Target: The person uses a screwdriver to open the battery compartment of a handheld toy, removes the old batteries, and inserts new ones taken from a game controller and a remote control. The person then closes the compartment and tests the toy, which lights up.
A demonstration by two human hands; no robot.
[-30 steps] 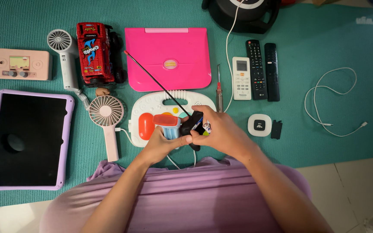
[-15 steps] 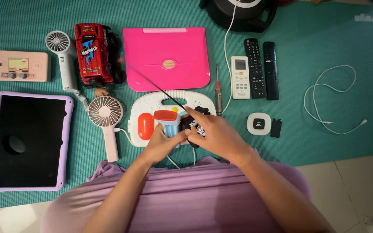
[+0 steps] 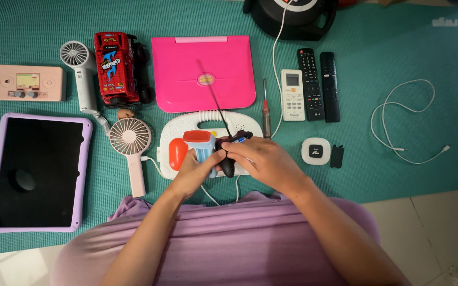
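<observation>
Two bare hands meet over the middle of a teal mat [image 3: 398, 47], both closed on one black radio controller [image 3: 229, 159] whose single thin antenna [image 3: 213, 98] slants up across the pink toy laptop [image 3: 203, 71]. The left hand [image 3: 197, 169] curls its fingers around the controller's left side, thumb pressed on top; the right hand [image 3: 263, 161] wraps over the right side, fingers bent and close together, pinching at a small battery-like piece with blue on it at the controller's top edge, though what exactly is pinched is too small to tell. The controller hangs just above one white toy play panel [image 3: 186, 130] with a red oval button, and one light-blue block with a red cap [image 3: 200, 144] sits just beside the left hand's fingers. Counted across the mat: three remote controls, one white [image 3: 293, 95] and two black [image 3: 311, 83] [image 3: 331, 86], lying side by side; one screwdriver [image 3: 265, 108] between the laptop and the white remote; two small fans, one white [image 3: 80, 74] and one pink handheld [image 3: 131, 151]; one red toy truck [image 3: 119, 66]; one pink handheld game [image 3: 29, 83]; one tablet in a lilac case [image 3: 35, 172]; one white square puck [image 3: 316, 151] with one small black cover [image 3: 336, 157] just beside it; and one loose white cable [image 3: 404, 122] coiled well apart at the right. One black round device [image 3: 292, 18] sits at the top edge.
</observation>
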